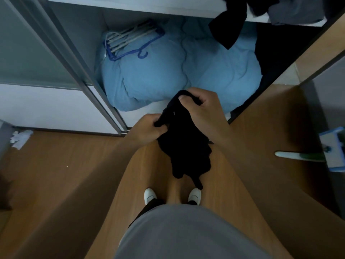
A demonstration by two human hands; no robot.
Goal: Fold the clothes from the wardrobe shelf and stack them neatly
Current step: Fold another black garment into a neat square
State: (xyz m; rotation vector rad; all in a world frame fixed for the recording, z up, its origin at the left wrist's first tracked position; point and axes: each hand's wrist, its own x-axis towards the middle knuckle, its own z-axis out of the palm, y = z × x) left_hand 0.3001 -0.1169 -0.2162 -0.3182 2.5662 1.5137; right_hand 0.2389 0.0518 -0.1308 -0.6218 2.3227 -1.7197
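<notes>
A black garment (184, 150) hangs in front of me above the wooden floor, its lower end dangling near my white shoes. My left hand (149, 130) pinches its left upper edge. My right hand (203, 105) grips its top edge, thumb pressed on the cloth. On the white wardrobe shelf (168, 10) at the top right lie more clothes: a black piece (226, 27) drooping over the shelf edge and a grey one (296, 12).
A light blue duvet (168, 73) fills the wardrobe bottom, with a bundle of hangers (128, 42) on it. The sliding door frame (78, 62) stands at left. A blue and white mop head (334, 152) lies on the floor at right, crumpled paper (20, 139) at left.
</notes>
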